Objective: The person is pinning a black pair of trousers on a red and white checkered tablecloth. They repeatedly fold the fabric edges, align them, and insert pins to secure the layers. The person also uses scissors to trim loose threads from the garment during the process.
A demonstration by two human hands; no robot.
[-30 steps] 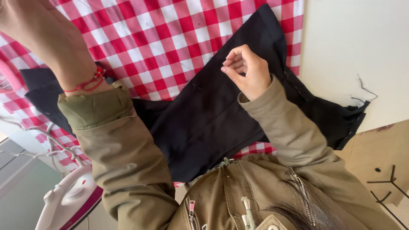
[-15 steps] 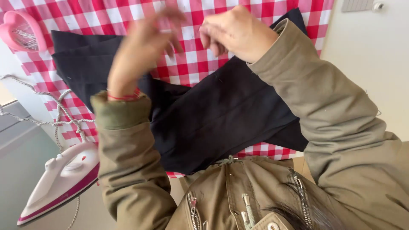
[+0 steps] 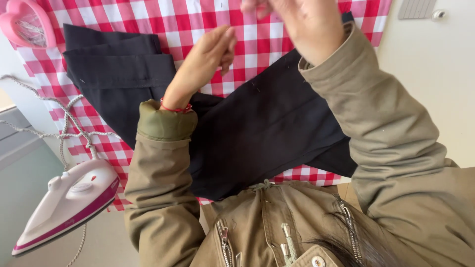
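my left hand (image 3: 205, 62) is raised above the black garment (image 3: 257, 128), palm side turned in, fingers (image 3: 225, 42) held close together and slightly curled; nothing is between them. a red string bracelet (image 3: 174, 108) sits at the wrist, just above the olive cuff (image 3: 166, 123) of my jacket sleeve.

my right hand (image 3: 302, 22) is up near the top edge of view, blurred and partly cut off. its fingers look bunched, but i cannot tell whether they pinch anything.

the black garment lies spread on the red-and-white checked cloth (image 3: 198, 20) that covers the counter. its folded, layered part reaches to the upper left, the wide flat part runs under both my arms to the right, and its near edge comes close to my jacket front. small pale stitches or marks show on the fabric below my right wrist.

a white and pink iron (image 3: 69, 202) sits at the lower left, off the edge of the checked cloth, with its braided cord (image 3: 64, 129) looping up over the cloth's left side. a pink heart-shaped container (image 3: 27, 22) rests in the top left corner, just beside the garment's corner.
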